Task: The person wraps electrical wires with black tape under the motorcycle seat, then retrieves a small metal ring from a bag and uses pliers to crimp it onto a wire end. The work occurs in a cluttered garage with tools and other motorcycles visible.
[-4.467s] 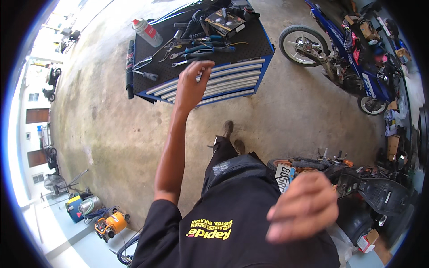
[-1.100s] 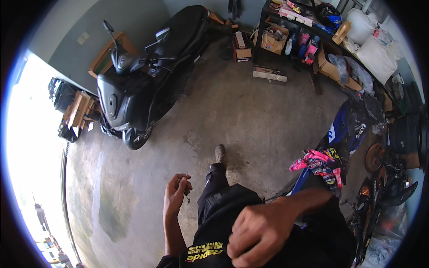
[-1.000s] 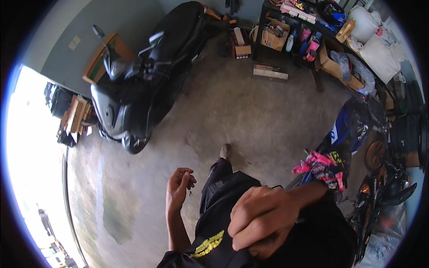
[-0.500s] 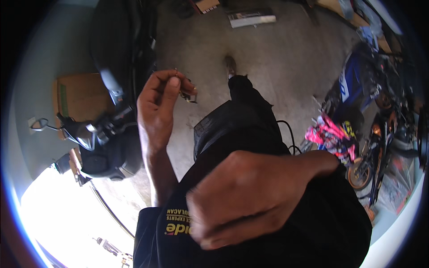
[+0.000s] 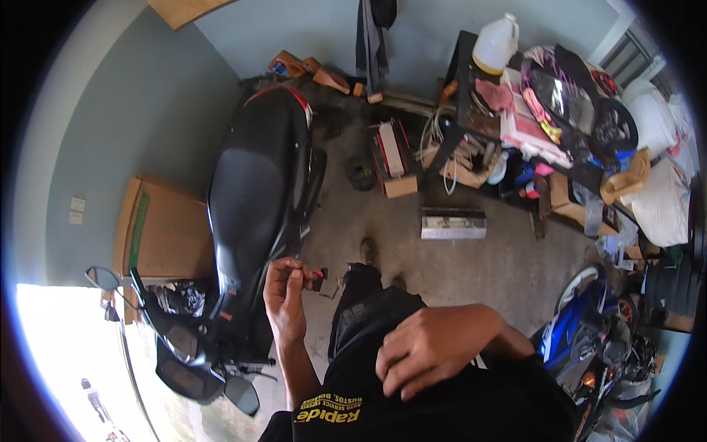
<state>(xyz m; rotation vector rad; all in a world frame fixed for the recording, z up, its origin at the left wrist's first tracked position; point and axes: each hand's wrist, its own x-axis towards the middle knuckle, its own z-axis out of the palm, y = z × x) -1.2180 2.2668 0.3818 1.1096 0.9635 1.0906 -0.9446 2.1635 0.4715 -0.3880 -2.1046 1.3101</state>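
My left hand (image 5: 286,291) is raised in front of me, thumb and fingers pinched on a small bunch of keys (image 5: 333,289). A black and red piece (image 5: 319,278) hangs with them beside the fingertips; its details are too small to make out. My right hand (image 5: 427,350) hovers before my black shirt (image 5: 442,405), back of the hand up. Its fingers are loosely bent and slightly apart, with nothing visible in them; the palm is hidden. Nearest to my left hand is a black scooter (image 5: 254,184), just to its left.
A cardboard box (image 5: 173,228) leans at the wall behind the scooter. Ahead on the floor lie a silver box (image 5: 453,223) and an open carton (image 5: 395,151). A cluttered table (image 5: 456,110) stands at the far right, a blue motorcycle (image 5: 567,331) nearer on the right.
My view has lifted, bringing the far wall and the table into sight. The right hand has drawn away to the right and its fingers have loosened. The left still pinches the keys.
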